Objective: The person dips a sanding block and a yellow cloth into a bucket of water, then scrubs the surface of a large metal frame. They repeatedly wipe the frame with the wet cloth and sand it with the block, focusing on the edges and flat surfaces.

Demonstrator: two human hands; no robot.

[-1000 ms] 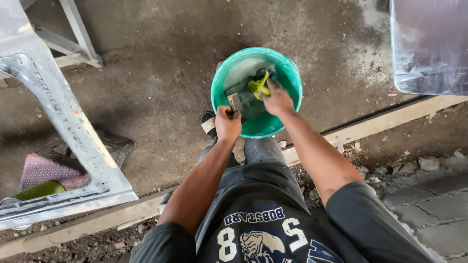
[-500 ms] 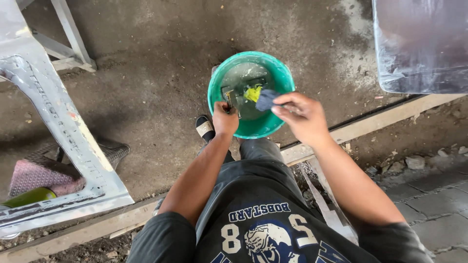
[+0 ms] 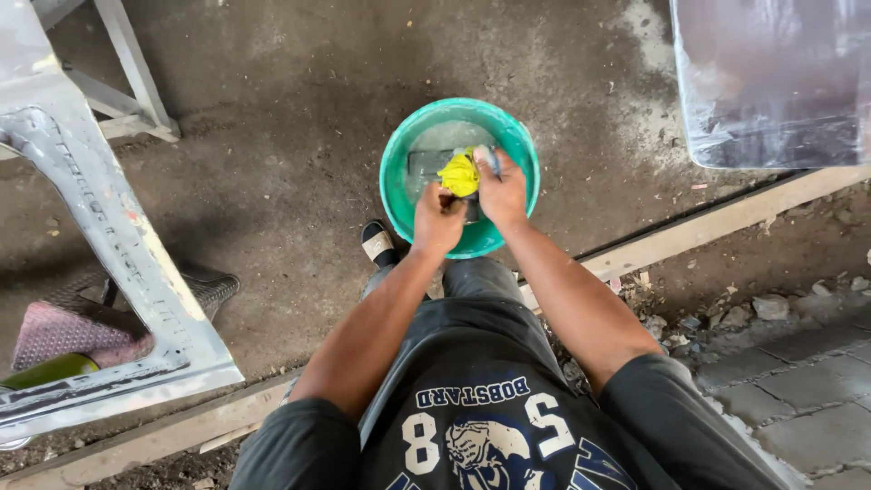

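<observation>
Left hand [image 3: 438, 218] and right hand [image 3: 501, 192] both grip a yellow cloth [image 3: 460, 174] over the green water basin [image 3: 399, 159], apparently so drips fall inside.

A basin [image 3: 395, 195] is being kept on the concrete floor [image 3: 272, 163], directly in front of the person's knees. Both hands are being held together over the near side of the basin, the left hand [image 3: 438, 220] just beside the right hand [image 3: 502, 192], with a cloth [image 3: 460, 174] being gripped between them and a flat block [image 3: 425, 163] lying in the basin behind the cloth. A sandalled foot [image 3: 378, 245] is being rested just left of the basin. A metal panel [image 3: 100, 245] is being propped far to the left, with a mat [image 3: 63, 327] lying beneath it. A wrapped sheet [image 3: 771, 82] is lying to the far right. A wooden strip [image 3: 717, 222] is running across behind the paving [image 3: 780, 381].
</observation>
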